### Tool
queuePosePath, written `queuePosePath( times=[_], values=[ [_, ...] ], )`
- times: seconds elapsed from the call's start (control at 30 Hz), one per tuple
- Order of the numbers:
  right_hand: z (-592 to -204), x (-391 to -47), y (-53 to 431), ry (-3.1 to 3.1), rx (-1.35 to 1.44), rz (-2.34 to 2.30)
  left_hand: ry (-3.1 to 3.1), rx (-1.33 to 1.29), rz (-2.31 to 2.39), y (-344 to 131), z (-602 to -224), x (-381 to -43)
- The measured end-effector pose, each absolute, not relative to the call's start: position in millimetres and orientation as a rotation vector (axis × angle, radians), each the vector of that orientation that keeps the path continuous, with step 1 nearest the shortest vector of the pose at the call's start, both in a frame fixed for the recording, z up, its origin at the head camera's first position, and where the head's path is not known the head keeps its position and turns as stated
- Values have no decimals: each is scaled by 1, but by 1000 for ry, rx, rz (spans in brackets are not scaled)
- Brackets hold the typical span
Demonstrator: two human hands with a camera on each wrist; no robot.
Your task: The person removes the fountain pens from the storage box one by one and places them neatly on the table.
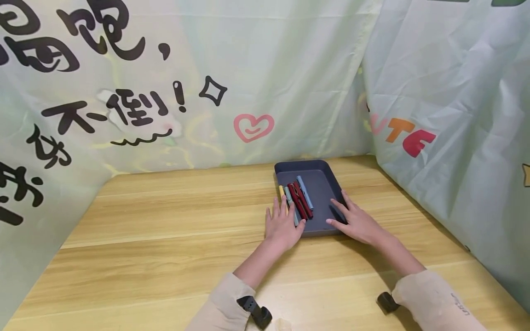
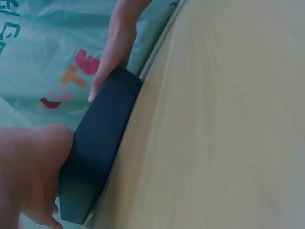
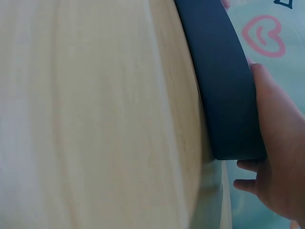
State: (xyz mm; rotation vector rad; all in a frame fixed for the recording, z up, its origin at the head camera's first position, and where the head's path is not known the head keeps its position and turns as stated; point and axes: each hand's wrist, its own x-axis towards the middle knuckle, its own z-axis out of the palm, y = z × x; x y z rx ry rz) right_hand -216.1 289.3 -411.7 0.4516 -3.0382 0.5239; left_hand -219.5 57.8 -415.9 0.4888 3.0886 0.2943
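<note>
A dark blue-grey tray (image 1: pixel 325 181) lies on the table with several capped pens in it, side by side. Two dark red pens (image 1: pixel 300 201) are in the middle, a blue pen (image 1: pixel 305 193) to their right, a grey-green pen (image 1: pixel 288 194) and a yellow pen (image 1: pixel 281 189) to their left. My left hand (image 1: pixel 283 230) rests at the tray's near left edge, fingers extended and partly covering the pens. At the right rim, my right hand (image 1: pixel 360 224) has its fingers spread, some reaching over the inside. Both wrist views show the tray's outer wall (image 2: pixel 100 133) beside the hands.
The wooden table (image 1: pixel 165 239) extends to the left and front of the tray. Printed cloth (image 1: pixel 198 46) hangs behind, and another cloth wall (image 1: pixel 455 151) closes off the right side. Black straps or devices (image 1: pixel 258 315) are at both sleeves.
</note>
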Motion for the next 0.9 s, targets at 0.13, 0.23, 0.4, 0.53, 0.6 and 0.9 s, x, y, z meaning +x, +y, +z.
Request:
queuePosePath(
  times=[0.13,0.23,0.4,0.53,0.6,0.9],
  values=[
    [-414,-216,283,-3037,463,522,3087,501,309,50,-416,-218],
    [-415,-215,278,-3030,475,511,3083,502,323,45,-416,-217],
    [-414,-214,270,-3007,481,494,3084,492,347,37,-415,-215],
    [-413,-214,264,-3011,474,492,3083,480,357,31,-415,-215],
    [-413,-214,261,-3011,473,497,3080,477,365,29,-415,-214],
    [-414,-213,250,-3000,474,507,3074,493,416,17,-415,-212]
  ],
)
